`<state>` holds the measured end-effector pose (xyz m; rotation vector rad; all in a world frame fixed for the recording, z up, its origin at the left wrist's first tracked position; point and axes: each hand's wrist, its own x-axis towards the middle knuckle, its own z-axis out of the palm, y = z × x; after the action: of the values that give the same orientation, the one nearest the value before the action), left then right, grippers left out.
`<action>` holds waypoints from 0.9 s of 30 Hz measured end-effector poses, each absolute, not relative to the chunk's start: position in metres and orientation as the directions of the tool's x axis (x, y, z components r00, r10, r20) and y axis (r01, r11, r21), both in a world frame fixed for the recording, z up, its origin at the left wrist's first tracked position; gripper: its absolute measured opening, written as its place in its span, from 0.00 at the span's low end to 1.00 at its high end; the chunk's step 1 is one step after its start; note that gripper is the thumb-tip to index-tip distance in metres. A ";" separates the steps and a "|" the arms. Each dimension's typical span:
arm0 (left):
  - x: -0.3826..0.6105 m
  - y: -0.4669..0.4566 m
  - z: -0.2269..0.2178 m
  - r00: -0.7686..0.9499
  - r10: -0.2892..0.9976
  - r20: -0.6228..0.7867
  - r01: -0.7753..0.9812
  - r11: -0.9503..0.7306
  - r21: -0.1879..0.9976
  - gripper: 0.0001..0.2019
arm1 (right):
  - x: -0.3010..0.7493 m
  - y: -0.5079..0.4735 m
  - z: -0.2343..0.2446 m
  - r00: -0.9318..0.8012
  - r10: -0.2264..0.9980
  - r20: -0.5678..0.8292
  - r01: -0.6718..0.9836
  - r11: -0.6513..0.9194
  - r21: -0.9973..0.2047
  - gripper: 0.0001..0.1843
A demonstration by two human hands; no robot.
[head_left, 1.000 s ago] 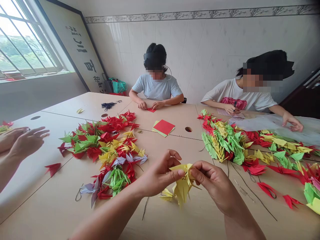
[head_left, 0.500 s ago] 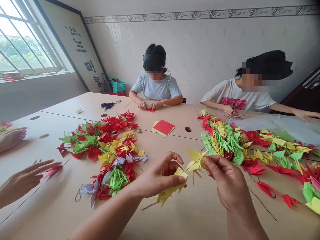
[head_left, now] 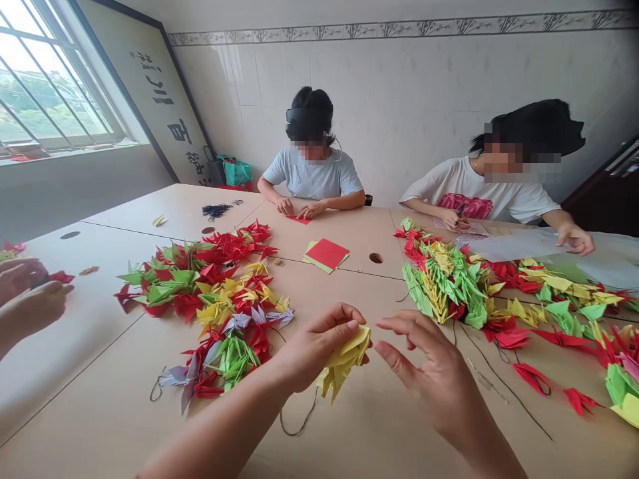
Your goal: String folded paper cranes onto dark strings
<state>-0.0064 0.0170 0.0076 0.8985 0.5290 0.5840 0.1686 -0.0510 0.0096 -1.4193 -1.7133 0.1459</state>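
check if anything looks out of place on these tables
One small yellow paper crane lies alone on the far table, away from the heaped piles of cranes. It looks stray because the others are gathered together. A loose tangle of black thread lies further along.

held cranes [head_left: 344, 359]: yellow | tile border [head_left: 399, 28]: grey bamboo | table [head_left: 74, 359]: pale tan
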 end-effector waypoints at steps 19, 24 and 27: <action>-0.011 0.012 0.012 0.790 0.611 -0.054 -0.114 0.232 0.966 0.25 | 0.160 -0.048 0.008 0.078 0.749 0.658 0.835 0.311 -0.453 0.08; -0.013 0.013 0.013 0.800 0.595 -0.074 -0.141 0.307 0.941 0.24 | 0.164 -0.046 0.008 0.096 0.661 0.744 0.873 0.303 -0.382 0.08; -0.014 0.013 0.012 0.818 0.572 -0.056 -0.169 0.332 0.928 0.24 | 0.166 -0.047 0.009 0.185 0.683 0.706 0.869 0.222 -0.442 0.09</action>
<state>-0.0139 0.0132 0.0115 1.1364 0.4100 0.5023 0.1660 -0.0471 0.0087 -1.5140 -1.5505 -0.2473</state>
